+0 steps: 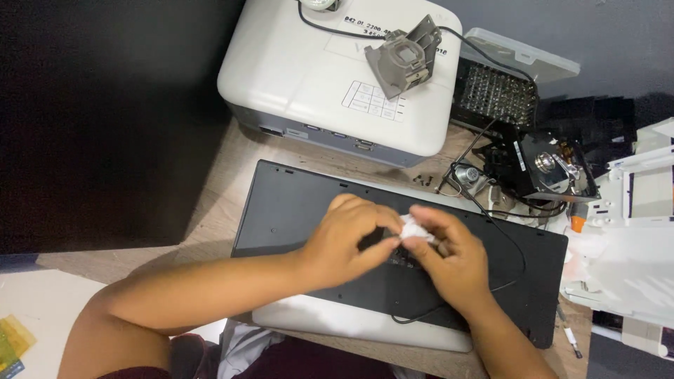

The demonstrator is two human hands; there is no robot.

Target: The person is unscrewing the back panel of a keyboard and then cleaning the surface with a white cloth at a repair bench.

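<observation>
White wad [414, 228] pinched between fingertips of left hand [344, 242] and right hand [453, 256] over black panel [309, 210]; wiping apparently under way.

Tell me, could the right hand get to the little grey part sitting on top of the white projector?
Probably yes. The grey part sits in the open on the projector with nothing over it. But the right hand is pinching a white wad together with the left hand, so it is busy.

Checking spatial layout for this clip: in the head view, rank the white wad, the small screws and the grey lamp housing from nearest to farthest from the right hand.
From the right hand:
1. White wad, at its fingertips.
2. Small screws, above on the desk.
3. Grey lamp housing, far up on the white projector.
</observation>
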